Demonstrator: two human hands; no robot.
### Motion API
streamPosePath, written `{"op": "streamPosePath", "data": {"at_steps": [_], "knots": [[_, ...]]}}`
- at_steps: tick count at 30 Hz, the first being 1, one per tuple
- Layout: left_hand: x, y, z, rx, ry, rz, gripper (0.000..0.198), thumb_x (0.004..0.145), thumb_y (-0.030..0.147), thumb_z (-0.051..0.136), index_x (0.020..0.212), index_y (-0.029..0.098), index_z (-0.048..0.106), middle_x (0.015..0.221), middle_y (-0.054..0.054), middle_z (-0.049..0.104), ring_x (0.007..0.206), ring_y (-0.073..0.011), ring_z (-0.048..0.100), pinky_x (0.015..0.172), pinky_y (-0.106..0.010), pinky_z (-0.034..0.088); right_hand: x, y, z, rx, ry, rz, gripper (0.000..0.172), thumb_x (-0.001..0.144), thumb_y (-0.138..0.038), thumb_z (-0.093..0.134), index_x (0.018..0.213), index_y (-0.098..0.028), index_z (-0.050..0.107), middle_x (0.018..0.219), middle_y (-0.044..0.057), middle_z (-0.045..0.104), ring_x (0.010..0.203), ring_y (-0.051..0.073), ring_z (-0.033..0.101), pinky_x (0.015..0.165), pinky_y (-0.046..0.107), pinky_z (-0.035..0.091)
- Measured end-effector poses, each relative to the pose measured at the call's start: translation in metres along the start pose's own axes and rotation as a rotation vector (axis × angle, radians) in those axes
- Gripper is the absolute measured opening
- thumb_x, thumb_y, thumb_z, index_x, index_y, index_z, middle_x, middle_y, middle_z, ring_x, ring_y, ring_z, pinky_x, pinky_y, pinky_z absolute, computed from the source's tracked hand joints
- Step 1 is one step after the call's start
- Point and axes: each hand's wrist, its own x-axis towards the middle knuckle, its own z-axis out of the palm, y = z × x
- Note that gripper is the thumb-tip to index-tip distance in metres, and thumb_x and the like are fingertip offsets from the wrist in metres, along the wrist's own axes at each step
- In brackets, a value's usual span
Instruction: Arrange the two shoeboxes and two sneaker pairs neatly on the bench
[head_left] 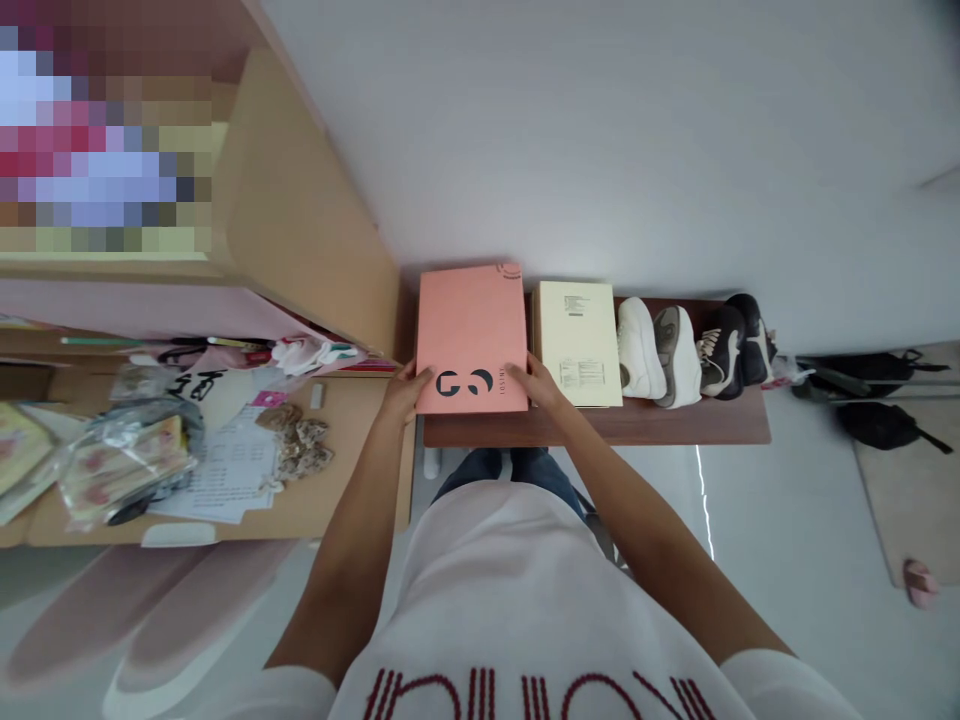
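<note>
A flat salmon-pink box (pixel 471 325) with a black logo near its lower edge stands in front of me, above a brown wooden shelf (pixel 600 428). My left hand (pixel 409 392) grips its lower left corner, and my right hand (pixel 534 385) holds its lower right edge. Just right of the box lies a cream box (pixel 580 343) with small printed labels. Beyond it, a white pair of sneakers (pixel 658 353) and a black-and-white pair (pixel 731 350) rest on the shelf.
To the left, a wooden desk (pixel 352 430) holds printed papers (pixel 217 470), a plastic bag of packets (pixel 127 465) and loose dried pieces. A blurred shelf unit rises beyond it. Black bags (pixel 874 395) and a pink slipper (pixel 919 583) sit on the floor at right.
</note>
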Motion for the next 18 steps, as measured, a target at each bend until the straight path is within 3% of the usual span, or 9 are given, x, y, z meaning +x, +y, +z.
{"op": "streamPosePath", "data": {"at_steps": [7,18], "knots": [[0.014,-0.005,0.000,0.056,0.008,0.029,0.066,0.069,0.027,0.091,0.131,0.021,0.070,0.120,-0.009,0.077,0.111,-0.0259,0.074,0.100,-0.043,0.060,0.018,0.024,0.001,0.136,0.000,0.105,0.048,0.088,-0.036,0.071,0.131,-0.021,0.060,0.124,0.013,0.074,0.109,0.027,0.072,0.101,0.052,0.058],[0.027,-0.022,0.002,0.048,-0.033,0.023,0.076,0.068,0.029,0.092,0.139,0.022,0.065,0.124,-0.010,0.075,0.114,-0.0255,0.072,0.104,-0.045,0.056,0.035,0.048,0.000,0.094,0.039,0.121,0.045,0.090,-0.033,0.063,0.133,-0.021,0.056,0.130,0.012,0.070,0.113,0.027,0.070,0.101,0.052,0.058]]}}
